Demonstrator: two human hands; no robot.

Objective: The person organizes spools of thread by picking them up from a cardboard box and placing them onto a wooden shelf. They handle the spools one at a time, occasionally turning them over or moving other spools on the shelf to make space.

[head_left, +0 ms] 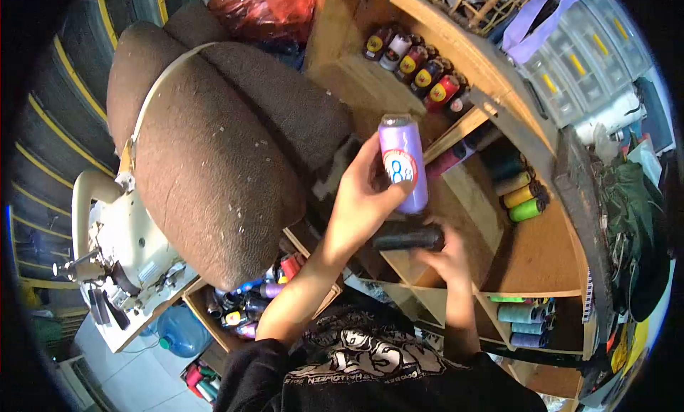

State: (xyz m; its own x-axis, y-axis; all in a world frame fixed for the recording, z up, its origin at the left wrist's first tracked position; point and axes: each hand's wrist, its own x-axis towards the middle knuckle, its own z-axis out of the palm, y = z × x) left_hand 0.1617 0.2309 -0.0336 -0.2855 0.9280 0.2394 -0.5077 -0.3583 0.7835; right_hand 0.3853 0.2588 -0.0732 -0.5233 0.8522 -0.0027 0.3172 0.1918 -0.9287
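My left hand (367,187) is wrapped round a purple thread spool (411,137), held nearly upright with a round white and red label facing me. Lower and to the right, my right hand (449,254) grips one end of a black thread spool (406,237), which lies almost level; this hand is a little blurred. Both spools are in front of an open wooden shelf (545,259). Inside its upper compartment stands a row of dark, white and red thread spools (417,66). Yellow and green spools (526,202) lie in the compartment below.
Large brown textured padded forms (214,155) fill the left side. Below them are a white sewing machine (135,241) and a wooden drawer (199,309) of mixed spools. Clear plastic drawers (584,63) stand upper right. A blue water jug (184,333) is on the floor.
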